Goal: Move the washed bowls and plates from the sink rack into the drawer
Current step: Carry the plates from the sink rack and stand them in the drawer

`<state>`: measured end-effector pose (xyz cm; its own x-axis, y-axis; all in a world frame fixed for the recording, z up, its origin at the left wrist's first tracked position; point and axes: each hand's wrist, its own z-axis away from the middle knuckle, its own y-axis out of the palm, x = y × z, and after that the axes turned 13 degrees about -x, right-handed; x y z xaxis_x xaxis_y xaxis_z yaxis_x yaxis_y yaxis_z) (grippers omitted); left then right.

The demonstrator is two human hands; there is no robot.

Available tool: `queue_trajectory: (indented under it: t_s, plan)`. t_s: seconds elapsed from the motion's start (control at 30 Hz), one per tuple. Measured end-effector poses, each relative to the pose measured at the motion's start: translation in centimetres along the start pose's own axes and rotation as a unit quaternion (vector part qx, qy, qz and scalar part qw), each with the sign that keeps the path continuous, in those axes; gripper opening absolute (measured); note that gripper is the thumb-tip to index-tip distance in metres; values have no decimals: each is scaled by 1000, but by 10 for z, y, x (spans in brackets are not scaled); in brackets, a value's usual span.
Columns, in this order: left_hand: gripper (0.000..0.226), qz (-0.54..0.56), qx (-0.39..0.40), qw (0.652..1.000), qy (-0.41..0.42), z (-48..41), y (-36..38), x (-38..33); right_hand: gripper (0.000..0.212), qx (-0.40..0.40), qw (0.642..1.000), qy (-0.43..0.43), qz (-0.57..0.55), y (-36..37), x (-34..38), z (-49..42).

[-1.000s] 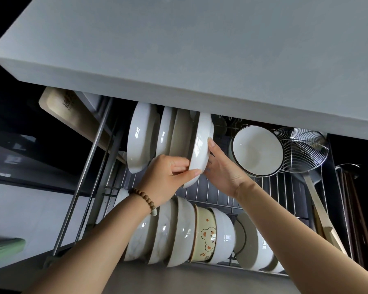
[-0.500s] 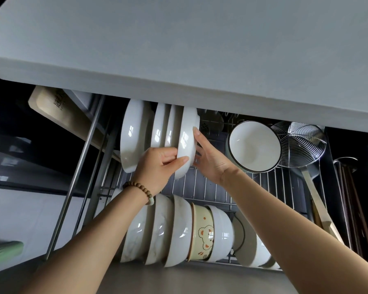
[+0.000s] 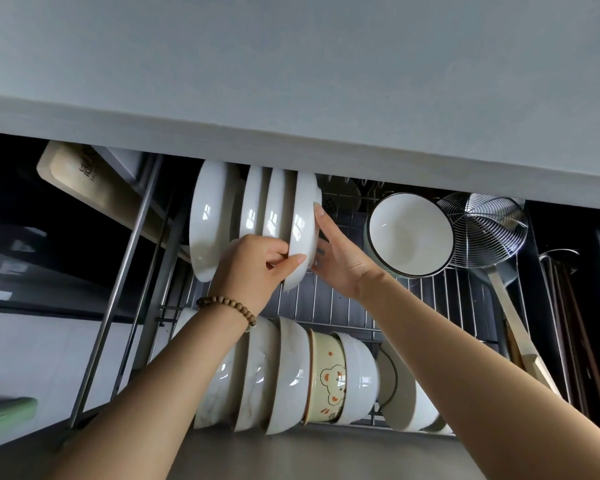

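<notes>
so the white plate point(image 3: 303, 216) is basically sandwiched between both hands. The left hand point(image 3: 253, 268) pinches its lower edge, thumb on the right face and fingers curled round the other side. The right hand point(image 3: 340, 261) lies flat against its right side, fingers straight, one fingertip up at the rim. The plate's standing on edge in the drawer rack point(image 3: 361, 306), rightmost in the row of white plates point(image 3: 212, 216), top tucked under the countertop point(image 3: 291, 81). Plain glossy white, a bit deep, with window glare on it.
</notes>
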<state>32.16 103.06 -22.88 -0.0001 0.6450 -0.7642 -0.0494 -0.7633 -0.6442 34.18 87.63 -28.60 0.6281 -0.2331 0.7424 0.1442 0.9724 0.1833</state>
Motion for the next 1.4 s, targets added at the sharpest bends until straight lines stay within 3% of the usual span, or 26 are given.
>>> queue_trajectory:
  t_s: [0.2,0.3,0.4,0.53,0.63,0.93,1.03,1.3,1.4]
  plan:
    - [20,-4,-17,1000,-19,5,-6,-5,65,5,997,-5,78,-4,6,18]
    - [23,-51,-52,997,-19,10,-22,-12,68,-66,976,-66,198,-11,19,52]
    - [38,-150,-35,986,69,22,-45,-35,70,-112,942,-119,294,-33,32,103]
    - [62,-228,84,946,213,45,-58,-98,75,-150,896,-155,387,-83,54,195]
    - [75,-244,143,915,289,60,-47,-156,78,-234,856,-168,428,-132,71,271]
    - [102,-220,203,834,464,138,61,-354,87,-452,749,-170,453,-307,78,495]
    - [107,-225,208,807,506,176,112,-418,107,-485,731,-151,455,-370,66,559]
    - [117,-210,233,764,565,280,245,-553,116,-533,733,-100,410,-518,30,680]
    - [109,-201,244,755,575,301,284,-597,115,-543,732,-84,403,-565,26,701]
